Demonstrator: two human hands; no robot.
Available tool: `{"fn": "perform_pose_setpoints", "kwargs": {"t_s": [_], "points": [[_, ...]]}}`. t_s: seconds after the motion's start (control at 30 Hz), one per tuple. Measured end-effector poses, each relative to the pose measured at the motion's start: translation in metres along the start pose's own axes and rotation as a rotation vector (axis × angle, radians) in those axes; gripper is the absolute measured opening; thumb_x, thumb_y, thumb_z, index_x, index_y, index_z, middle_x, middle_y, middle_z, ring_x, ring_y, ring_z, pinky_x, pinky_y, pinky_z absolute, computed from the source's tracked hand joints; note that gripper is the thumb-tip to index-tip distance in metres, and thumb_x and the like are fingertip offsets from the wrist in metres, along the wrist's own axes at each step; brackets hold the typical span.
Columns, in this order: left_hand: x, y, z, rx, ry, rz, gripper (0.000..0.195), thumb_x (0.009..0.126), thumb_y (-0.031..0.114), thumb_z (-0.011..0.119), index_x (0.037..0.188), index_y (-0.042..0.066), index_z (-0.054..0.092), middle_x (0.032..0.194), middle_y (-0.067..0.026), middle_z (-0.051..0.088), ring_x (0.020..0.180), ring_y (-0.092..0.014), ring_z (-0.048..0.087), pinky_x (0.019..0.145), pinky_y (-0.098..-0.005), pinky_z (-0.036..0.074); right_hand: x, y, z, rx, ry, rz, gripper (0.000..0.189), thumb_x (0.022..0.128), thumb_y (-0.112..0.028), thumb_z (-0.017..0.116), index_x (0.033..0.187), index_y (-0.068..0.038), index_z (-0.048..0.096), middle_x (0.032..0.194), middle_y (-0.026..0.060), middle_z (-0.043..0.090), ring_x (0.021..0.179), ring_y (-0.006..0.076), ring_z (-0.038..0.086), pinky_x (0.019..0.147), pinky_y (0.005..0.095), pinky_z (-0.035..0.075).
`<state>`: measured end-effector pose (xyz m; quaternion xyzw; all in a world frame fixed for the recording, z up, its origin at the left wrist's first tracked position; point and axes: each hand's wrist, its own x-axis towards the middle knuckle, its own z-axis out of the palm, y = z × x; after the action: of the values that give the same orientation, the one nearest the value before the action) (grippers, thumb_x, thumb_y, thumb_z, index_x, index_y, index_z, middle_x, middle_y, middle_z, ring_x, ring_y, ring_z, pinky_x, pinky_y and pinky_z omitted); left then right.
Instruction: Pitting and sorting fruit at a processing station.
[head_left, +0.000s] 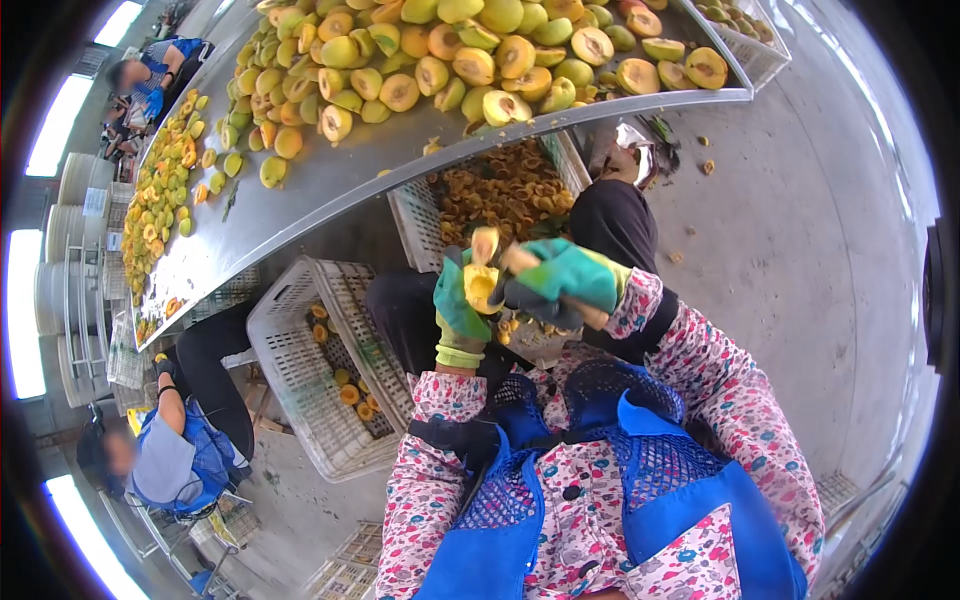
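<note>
In my left hand (459, 296), in a green and black glove, sits a yellow peach half (481, 288) with its hollowed cut face turned up. My right hand (566, 281), gloved the same way, is closed right beside the fruit. A tan handle (589, 311), apparently of a small hand tool, sticks out below its fingers; motion blur hides the tool's working end. Both hands are above my lap, where small yellow scraps (510, 328) lie. Just beyond them a white plastic crate (409, 229) holds a heap of brownish-orange fruit scraps (502, 191).
A metal-topped table (330, 176) carries many halved peaches (427, 75); its raised edge runs above the scrap crate. White crates (300, 375) with some peach halves stand at my left. Two people (187, 442) (154, 75) sit along the table's left side. Bits of fruit lie on the floor (757, 217).
</note>
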<state>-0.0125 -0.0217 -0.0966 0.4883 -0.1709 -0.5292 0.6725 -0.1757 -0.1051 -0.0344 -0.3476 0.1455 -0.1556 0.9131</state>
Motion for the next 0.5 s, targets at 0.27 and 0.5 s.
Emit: {"fn": "perform_pose_setpoints", "kwargs": {"t_s": [0.27, 0.5], "points": [[0.012, 0.064, -0.012, -0.023, 0.052, 0.239, 0.055, 0.097, 0.045, 0.033, 0.109, -0.003, 0.058, 0.099, -0.0115, 0.063, 0.092, -0.018, 0.059, 0.083, -0.0284, 0.046, 0.022, 0.0, 0.013, -0.401, 0.348, 0.225, 0.027, 0.084, -0.027, 0.06, 0.083, -0.001, 0.057, 0.069, 0.0092, 0.06, 0.052, 0.0141, 0.054, 0.046, 0.0271, 0.042], [-0.014, 0.147, -0.127, 1.723, 0.56, 0.33, 0.03, 0.088, 0.022, 0.053, 0.105, 0.0, 0.062, 0.109, -0.0178, 0.061, 0.097, -0.03, 0.059, 0.084, -0.0329, 0.047, 0.019, 0.039, -0.023, -0.39, 0.472, 0.159, 0.032, 0.092, -0.037, 0.05, 0.084, -0.006, 0.055, 0.067, 0.0033, 0.055, 0.047, 0.0114, 0.052, 0.042, 0.0258, 0.043]]}}
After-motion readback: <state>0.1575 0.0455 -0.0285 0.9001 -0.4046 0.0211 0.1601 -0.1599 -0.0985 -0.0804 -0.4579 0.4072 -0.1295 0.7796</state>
